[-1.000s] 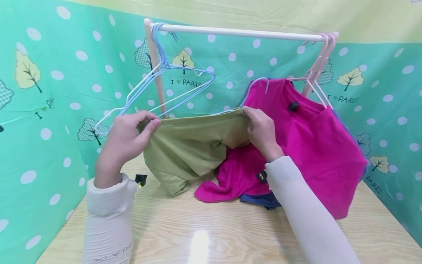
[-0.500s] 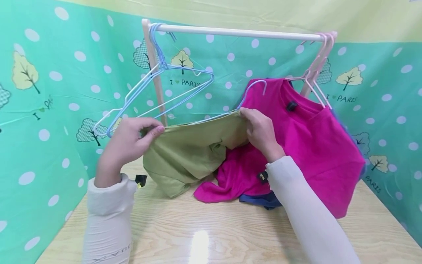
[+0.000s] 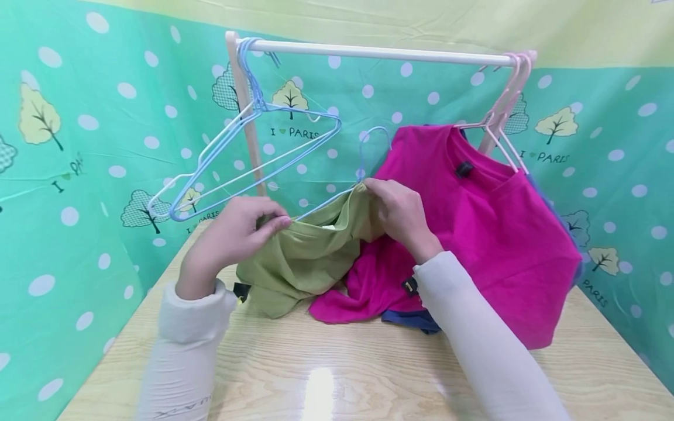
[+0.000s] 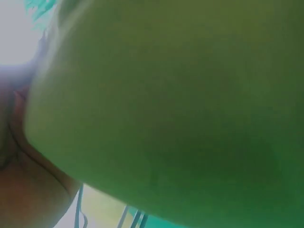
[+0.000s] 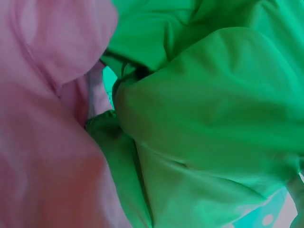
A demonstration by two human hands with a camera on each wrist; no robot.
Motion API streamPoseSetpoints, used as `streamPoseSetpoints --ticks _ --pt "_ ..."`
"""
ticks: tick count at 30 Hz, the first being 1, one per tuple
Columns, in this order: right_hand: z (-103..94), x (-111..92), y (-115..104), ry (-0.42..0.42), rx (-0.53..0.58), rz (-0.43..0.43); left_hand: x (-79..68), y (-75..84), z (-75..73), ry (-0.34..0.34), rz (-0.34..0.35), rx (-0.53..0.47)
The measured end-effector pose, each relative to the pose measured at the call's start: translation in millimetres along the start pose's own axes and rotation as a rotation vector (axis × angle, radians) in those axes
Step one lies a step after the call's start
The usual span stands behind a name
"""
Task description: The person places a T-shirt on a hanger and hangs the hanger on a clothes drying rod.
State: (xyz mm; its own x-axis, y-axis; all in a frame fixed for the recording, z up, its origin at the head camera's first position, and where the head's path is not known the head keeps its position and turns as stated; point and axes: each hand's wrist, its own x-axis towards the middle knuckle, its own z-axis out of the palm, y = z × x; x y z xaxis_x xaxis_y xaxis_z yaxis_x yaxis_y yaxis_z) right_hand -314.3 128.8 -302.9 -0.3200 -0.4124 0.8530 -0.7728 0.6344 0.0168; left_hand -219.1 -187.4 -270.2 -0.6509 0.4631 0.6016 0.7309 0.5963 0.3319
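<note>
An olive-green garment (image 3: 295, 266) with a wide, banded opening hangs between both hands in the head view. My left hand (image 3: 244, 225) pinches its upper edge at the left between thumb and fingers. At the right corner, my right hand (image 3: 404, 215) grips the same edge. A light blue hanger (image 3: 361, 153) runs through the opening, its hook standing up beside the right fingers. A small white label (image 3: 329, 227) shows inside. In the left wrist view the green cloth (image 4: 166, 109) hides the fingertips; the right wrist view shows its folds (image 5: 204, 114).
Light blue and white hangers (image 3: 210, 169) hang at the left of the rack's rail (image 3: 379, 51). A magenta shirt (image 3: 489, 240) hangs from pink hangers (image 3: 502, 108) at the right, its lower part on the table (image 3: 274, 368). Dark blue cloth (image 3: 411, 319) lies under it.
My left hand has moved right and down, towards my right hand. The garment's edge has gone from taut to sagging open. My right hand and the hanger's hook have shifted left.
</note>
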Motion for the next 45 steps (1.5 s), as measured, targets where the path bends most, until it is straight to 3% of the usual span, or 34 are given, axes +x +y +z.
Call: streamPoseSetpoints --ticks 7,11,15,18,22,35,41,45 --pt "1.6 -1.3 -3.3 0.086 -0.027 0.139 0.1 -4.2 -2.6 0.146 -0.171 0.015" --pt "1.3 1.7 -3.7 0.154 -0.025 0.198 -1.7 -3.1 -7.3 0.251 -0.231 0.049" --pt "-0.2 5.2 -3.7 0.183 -0.024 0.227 -2.1 -0.9 -10.2 0.429 -0.242 0.09" --pt "-1.3 7.3 -4.3 0.19 -0.022 0.238 -1.2 -0.6 -10.8 0.589 -0.2 0.107" --pt "-1.8 8.7 -7.4 0.196 -0.011 0.243 -0.4 -1.1 -9.6 0.693 -0.126 0.222" --pt "2.7 12.5 -22.5 0.188 0.004 0.263 2.7 -0.6 -2.0 0.587 -0.018 0.406" --pt "4.9 11.8 -30.6 0.149 -0.005 0.258 5.2 0.1 3.7 0.571 -0.028 0.411" --pt "5.5 11.3 -30.8 0.14 -0.024 0.244 7.0 1.1 5.4 0.525 -0.026 0.393"
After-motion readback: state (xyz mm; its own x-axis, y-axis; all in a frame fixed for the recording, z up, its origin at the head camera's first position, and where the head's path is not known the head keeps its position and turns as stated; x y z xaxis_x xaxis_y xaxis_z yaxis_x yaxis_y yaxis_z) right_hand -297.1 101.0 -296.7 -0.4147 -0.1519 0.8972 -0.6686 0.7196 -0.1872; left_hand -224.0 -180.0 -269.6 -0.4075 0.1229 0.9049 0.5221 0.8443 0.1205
